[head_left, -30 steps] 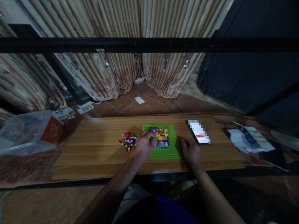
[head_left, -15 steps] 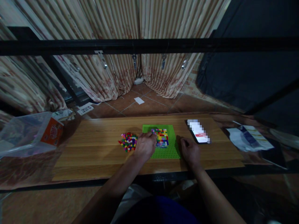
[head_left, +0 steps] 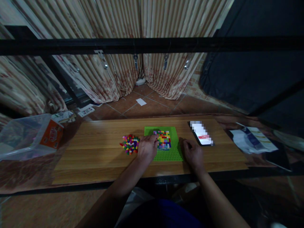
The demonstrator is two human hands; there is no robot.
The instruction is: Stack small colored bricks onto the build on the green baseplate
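A green baseplate (head_left: 174, 152) lies on the wooden table (head_left: 95, 155), carrying a block of multicoloured small bricks (head_left: 163, 139). My left hand (head_left: 147, 148) rests over the plate's left edge, fingers curled against the left side of the brick block; what the fingertips hold is too small to make out. Left of it lies a loose pile of coloured bricks (head_left: 129, 144). My right hand (head_left: 193, 153) sits on the table just right of the plate, fingers curled in a loose fist with nothing visible in them.
A phone (head_left: 201, 133) with a lit screen lies right of the plate. Papers (head_left: 253, 141) and a dark tablet (head_left: 282, 158) sit at the far right. A clear plastic box (head_left: 26, 136) with an orange packet is at the left. A black bar (head_left: 152, 46) crosses overhead.
My left hand has shifted slightly along the left side of the brick block. My right hand has stayed in place.
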